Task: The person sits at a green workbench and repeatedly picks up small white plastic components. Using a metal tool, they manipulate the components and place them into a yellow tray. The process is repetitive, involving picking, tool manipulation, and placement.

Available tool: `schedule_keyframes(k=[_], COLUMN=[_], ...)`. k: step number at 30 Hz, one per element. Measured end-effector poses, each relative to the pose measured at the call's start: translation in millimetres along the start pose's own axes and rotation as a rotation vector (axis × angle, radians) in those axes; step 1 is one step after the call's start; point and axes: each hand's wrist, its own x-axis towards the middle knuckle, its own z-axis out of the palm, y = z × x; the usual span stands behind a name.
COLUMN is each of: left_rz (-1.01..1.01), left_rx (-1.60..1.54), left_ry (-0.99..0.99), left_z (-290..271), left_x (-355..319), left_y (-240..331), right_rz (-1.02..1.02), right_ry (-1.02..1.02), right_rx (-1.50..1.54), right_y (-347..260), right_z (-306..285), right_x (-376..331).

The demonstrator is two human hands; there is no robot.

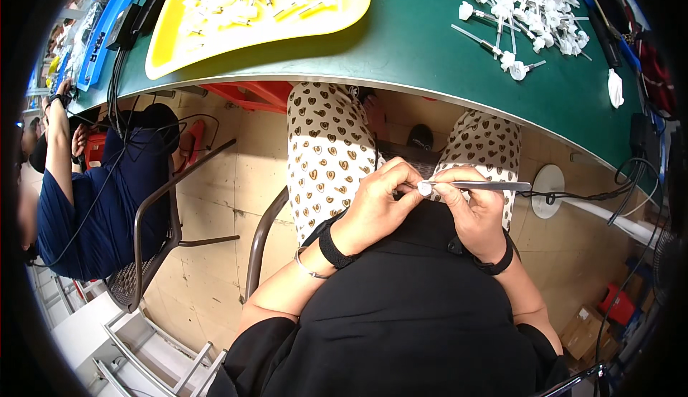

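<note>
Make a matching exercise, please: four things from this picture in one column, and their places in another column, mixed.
Things:
1. yellow tray
2. metal rod
3. white parts pile
4. wristband

Places:
A. on the left hand's wrist
B. table, right side
C. in the right hand, over the lap
D. table, left side

Pairs: 1-D, 2-C, 3-B, 4-A

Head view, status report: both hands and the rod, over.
Left hand pinches the small white piece. Right hand grips the metal rod level, its tip at that piece. Both over the lap, table edge beyond, nothing between.
</note>
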Motion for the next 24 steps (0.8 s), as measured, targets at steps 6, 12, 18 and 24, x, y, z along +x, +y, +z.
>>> schedule_keyframes(k=[6, 12, 18, 24], left_rz=[-0.001, 0.01, 0.002, 0.027], left_rx=[0.003, 0.041, 0.045, 0.148], left_ry=[-0.002, -0.018, -0.025, -0.075], left_z=[0.2, -1.4, -1.4, -5.2], left_x=[-0.4, 0.1, -0.7, -1.2], left_y=[-2.0, 0.9, -0.2, 0.9], right_rz=[0.013, -0.022, -0.085, -0.198], right_ry=[-0.007, -0.05, -0.064, -0.135], right_rx=[0.003, -0.04, -0.097, -0.188], right_y=[0.3, -1.2, -1.3, -1.5], right_z=[0.1, -1.1, -0.7, -2.2], right_x=[-0.3, 2.9, 5.6, 10.1])
